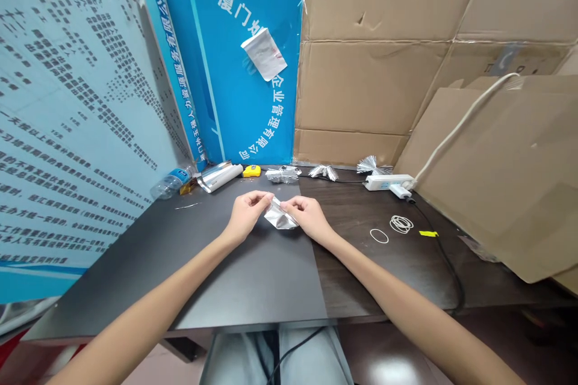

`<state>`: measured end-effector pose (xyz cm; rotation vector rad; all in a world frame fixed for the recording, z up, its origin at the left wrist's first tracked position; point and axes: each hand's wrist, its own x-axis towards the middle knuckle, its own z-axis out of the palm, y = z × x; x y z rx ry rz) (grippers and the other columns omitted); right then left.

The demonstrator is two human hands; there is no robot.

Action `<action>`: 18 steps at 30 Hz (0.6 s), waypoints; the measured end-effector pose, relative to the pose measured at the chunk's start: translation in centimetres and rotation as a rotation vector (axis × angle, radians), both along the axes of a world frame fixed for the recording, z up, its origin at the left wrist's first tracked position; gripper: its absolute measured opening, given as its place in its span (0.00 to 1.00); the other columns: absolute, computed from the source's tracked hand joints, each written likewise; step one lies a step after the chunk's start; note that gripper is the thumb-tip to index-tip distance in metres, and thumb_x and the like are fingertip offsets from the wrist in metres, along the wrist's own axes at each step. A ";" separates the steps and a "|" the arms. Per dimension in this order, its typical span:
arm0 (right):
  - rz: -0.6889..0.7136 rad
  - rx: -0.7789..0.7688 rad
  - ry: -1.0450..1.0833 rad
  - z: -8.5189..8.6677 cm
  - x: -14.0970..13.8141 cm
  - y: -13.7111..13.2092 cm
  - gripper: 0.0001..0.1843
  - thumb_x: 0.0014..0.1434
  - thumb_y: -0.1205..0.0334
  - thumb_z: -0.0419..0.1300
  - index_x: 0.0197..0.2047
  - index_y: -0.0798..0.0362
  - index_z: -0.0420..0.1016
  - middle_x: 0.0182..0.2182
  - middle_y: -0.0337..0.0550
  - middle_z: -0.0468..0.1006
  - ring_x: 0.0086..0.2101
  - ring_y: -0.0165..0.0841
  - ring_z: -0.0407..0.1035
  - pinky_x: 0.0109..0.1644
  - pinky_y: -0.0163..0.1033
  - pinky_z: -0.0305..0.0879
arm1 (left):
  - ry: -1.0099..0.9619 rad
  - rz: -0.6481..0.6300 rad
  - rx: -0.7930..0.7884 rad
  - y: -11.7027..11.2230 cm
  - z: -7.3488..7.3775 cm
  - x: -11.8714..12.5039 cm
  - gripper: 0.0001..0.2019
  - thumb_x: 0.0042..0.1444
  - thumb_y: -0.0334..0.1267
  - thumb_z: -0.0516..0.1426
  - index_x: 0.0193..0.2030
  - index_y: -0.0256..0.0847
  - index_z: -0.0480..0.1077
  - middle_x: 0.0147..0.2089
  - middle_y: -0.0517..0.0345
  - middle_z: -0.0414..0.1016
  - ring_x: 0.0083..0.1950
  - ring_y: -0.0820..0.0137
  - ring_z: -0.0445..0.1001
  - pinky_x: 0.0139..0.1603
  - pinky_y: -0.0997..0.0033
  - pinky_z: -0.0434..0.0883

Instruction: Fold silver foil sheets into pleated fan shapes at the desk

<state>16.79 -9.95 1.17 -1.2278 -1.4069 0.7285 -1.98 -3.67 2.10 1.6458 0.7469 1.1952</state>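
Bare forearms (388,280) stretch over a dark bench (253,289), converging on a creased piece of silver foil (280,217) at its middle; whether the foil's lower edge touches the surface is unclear. Fingers of the left hand (247,212) pinch together on its upper left corner while those of the right hand (311,216) clamp its right side, a two-sided grip that probably keeps the flimsy material spread and steady. Fringed foil bundles (283,175) line the back edge beside a yellow tape measure (251,171) and a silver roll (226,178), apparently parked there to stay out of the hands' way. At right, coiled white bands (401,225) lie near a power strip (388,182), seemingly handy to the right arm. Cardboard panels (352,90) stand behind, perhaps as a screen.
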 end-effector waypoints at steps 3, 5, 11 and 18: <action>0.034 -0.009 -0.067 -0.2 0.6 0.3 0.20 0.61 0.44 0.65 0.31 0.55 0.79 0.23 0.37 0.73 0.25 0.28 0.62 0.30 0.33 0.54 | 0.012 0.002 -0.013 0.2 -0.1 0.0 0.21 0.56 0.56 0.68 0.35 0.35 0.80 0.29 0.57 0.74 0.33 0.70 0.68 0.37 0.71 0.65; 0.078 -0.046 -0.052 -0.5 0.9 0.6 0.21 0.61 0.43 0.65 0.32 0.54 0.78 0.22 0.36 0.71 0.24 0.28 0.62 0.28 0.33 0.54 | 0.029 -0.003 -0.010 0.4 -0.3 -0.1 0.21 0.56 0.55 0.68 0.35 0.35 0.80 0.29 0.57 0.74 0.33 0.70 0.68 0.36 0.71 0.65; 0.160 -0.090 -0.069 -0.9 1.4 0.9 0.22 0.61 0.42 0.65 0.33 0.54 0.75 0.23 0.35 0.72 0.24 0.27 0.62 0.28 0.32 0.56 | 0.071 -0.068 0.006 1.5 -1.0 -0.3 0.20 0.57 0.54 0.68 0.38 0.35 0.81 0.30 0.57 0.74 0.33 0.71 0.68 0.36 0.72 0.65; 0.243 -0.128 0.033 -0.5 1.2 0.4 0.21 0.60 0.43 0.67 0.37 0.54 0.76 0.22 0.35 0.73 0.21 0.28 0.65 0.27 0.33 0.61 | 0.117 -0.085 0.031 1.3 -1.1 -0.3 0.21 0.58 0.56 0.66 0.39 0.36 0.80 0.30 0.57 0.75 0.32 0.70 0.70 0.37 0.71 0.68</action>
